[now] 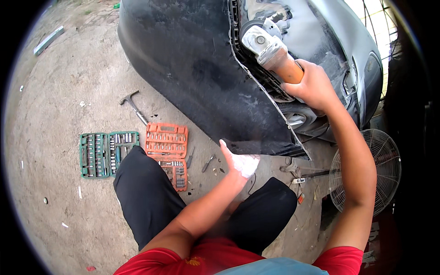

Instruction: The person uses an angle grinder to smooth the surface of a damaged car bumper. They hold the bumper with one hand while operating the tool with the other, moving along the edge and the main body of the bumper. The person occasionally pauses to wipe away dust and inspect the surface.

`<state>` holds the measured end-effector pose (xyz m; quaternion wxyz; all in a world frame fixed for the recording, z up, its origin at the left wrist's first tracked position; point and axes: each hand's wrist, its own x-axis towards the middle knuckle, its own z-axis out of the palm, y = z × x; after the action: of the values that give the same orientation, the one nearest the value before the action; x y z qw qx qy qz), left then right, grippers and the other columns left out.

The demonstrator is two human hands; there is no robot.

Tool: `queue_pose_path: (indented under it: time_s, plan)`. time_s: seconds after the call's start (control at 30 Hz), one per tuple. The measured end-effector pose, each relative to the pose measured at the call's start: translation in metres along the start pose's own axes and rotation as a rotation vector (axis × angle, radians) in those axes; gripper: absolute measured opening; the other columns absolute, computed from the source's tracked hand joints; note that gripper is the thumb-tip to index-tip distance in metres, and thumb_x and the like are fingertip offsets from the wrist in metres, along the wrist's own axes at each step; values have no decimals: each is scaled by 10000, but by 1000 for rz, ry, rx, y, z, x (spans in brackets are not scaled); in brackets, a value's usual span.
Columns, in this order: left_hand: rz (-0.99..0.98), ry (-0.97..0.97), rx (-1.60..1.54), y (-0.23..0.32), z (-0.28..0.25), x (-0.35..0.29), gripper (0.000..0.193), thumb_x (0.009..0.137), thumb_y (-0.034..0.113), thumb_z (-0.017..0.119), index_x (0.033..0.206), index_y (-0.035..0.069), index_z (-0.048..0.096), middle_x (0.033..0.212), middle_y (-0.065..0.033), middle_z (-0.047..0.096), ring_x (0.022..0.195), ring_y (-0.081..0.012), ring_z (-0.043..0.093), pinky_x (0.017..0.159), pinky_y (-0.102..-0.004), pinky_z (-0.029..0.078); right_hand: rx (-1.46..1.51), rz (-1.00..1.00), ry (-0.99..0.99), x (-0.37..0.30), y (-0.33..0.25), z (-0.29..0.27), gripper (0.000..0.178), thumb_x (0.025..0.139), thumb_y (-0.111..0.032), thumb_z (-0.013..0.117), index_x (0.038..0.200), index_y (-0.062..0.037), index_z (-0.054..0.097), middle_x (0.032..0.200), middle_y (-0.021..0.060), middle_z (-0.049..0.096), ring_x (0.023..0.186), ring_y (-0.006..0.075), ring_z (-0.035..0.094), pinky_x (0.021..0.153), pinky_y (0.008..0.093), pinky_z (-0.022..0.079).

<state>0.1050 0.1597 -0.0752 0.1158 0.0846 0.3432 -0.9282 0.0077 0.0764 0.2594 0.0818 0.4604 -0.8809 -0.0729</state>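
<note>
Blue cloth (279,268), hands (314,87) at grinder (274,51) and panel (197,68)

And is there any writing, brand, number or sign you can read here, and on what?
None can be read.
Red shirt: a yellow emblem, no legible words.
Angle grinder and orange tool case: any markings are too small or blurred.

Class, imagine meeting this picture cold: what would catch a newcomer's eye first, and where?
Probably the dusty angle grinder, gripped in the right hand at upper centre-right. Next, the large black panel across the upper middle, the left hand at its lower edge. Then the open orange and green tool cases, lower left on the ground.
</note>
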Motion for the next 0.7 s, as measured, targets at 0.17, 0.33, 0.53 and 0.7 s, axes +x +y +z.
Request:
queue_pose_path:
  time_s: [0.17, 0.33, 0.53, 0.7]
  plan:
    - [5, -34, -27, 2, -4, 4, 1021, 885, 883, 681, 1580, 143, 568, 1558, -77, 619, 1377, -328, 610, 1163, -502, 519, 93, -31, 34, 20, -19, -31, 599, 754, -415, 854, 1082, 78, 768, 893, 259, 777, 824, 383, 778, 813, 471, 590]
    - [-29, -17, -25, -4, 2, -3, 898, 949, 850, 626, 1510, 148, 624, 1496, -59, 671, 1313, -321, 658, 1114, -503, 560, 137, -96, 125, 38, -6, -59, 534, 825, -421, 865, 1076, 30, 729, 777, 45, 676, 698, 144, 631, 691, 340, 512]
    - [-8, -60, 3, -1, -5, 5, 942, 925, 865, 630, 1502, 121, 613, 1505, -85, 652, 1306, -316, 642, 1096, -466, 541, 150, -58, 220, -46, 7, -71, 559, 842, -428, 854, 1134, 25, 709, 853, 45, 672, 769, 132, 612, 738, 335, 509]
    - [14, -63, 62, 8, -13, 14, 906, 995, 857, 517, 1544, 139, 570, 1534, -95, 622, 1344, -314, 625, 1149, -497, 519, 324, 240, 400, -179, 85, -17, 506, 833, -343, 891, 1133, 30, 730, 938, 96, 754, 852, 149, 653, 829, 345, 551]
